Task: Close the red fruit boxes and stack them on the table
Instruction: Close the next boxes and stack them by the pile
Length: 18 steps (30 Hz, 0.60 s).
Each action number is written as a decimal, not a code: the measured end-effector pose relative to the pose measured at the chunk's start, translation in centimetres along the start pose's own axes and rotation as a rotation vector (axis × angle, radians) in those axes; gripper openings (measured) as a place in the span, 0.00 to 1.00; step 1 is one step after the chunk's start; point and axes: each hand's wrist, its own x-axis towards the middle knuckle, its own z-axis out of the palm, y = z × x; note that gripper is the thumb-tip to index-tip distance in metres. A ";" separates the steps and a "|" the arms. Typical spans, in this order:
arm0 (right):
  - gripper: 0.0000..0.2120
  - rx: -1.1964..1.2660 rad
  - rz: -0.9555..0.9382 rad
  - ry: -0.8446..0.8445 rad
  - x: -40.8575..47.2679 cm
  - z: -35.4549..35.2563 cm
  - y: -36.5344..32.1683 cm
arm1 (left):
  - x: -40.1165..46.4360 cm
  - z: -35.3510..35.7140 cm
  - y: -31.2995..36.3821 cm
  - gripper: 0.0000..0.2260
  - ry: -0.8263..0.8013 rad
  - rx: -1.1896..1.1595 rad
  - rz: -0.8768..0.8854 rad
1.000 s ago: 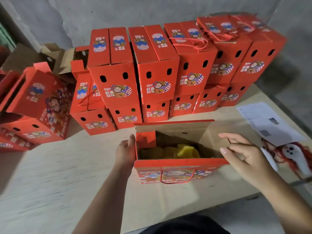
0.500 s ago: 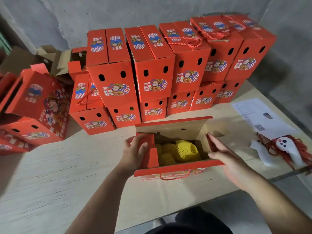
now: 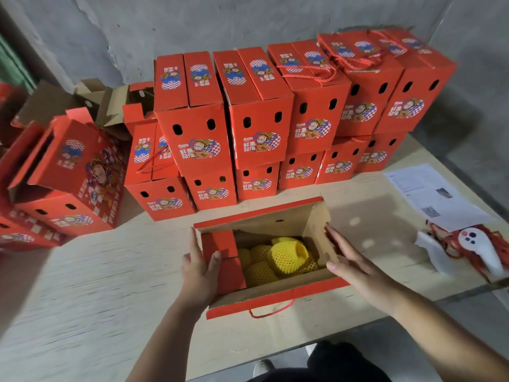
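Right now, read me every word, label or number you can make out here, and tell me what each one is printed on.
"GOOD": above the cartoon label on the closed red box in the stack's upper row.
"FRESH FRUIT", partly blurred: along the edge of the tilted red box at left.
Chinese characters on the box labels: too blurred to read reliably.
Printed paper sheet at right: text too small to read.

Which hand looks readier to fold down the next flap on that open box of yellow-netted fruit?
Probably the left hand: it already rests on the open box's red left side flap. The right hand lies flat against the right flap.
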 end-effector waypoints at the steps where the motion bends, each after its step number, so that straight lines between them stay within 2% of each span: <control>1: 0.33 0.011 0.000 -0.004 0.2 -0.3 -0.1 | 0.3 0.1 0.1 0.31 0.001 0.129 0.024; 5: 0.38 0.031 0.019 -0.084 0.7 -0.6 0.0 | 1.4 0.1 0.0 0.31 0.104 0.244 0.136; 8: 0.38 0.016 0.025 -0.133 0.6 -0.7 0.3 | 3.2 -0.1 1.1 0.22 0.109 0.068 0.119; 12: 0.25 -0.148 0.043 -0.167 1.7 -1.0 0.2 | 4.6 0.5 2.3 0.20 0.151 0.036 0.084; 15: 0.18 -0.110 0.002 -0.014 2.0 -0.2 0.8 | 3.4 0.8 1.8 0.12 0.193 0.007 0.154; 16: 0.17 -0.088 -0.020 0.060 2.0 0.2 1.0 | 2.7 0.8 1.6 0.08 0.164 -0.083 0.192; 18: 0.18 -0.039 -0.055 0.225 2.1 1.0 1.0 | 1.1 0.1 1.6 0.11 0.037 -0.353 0.198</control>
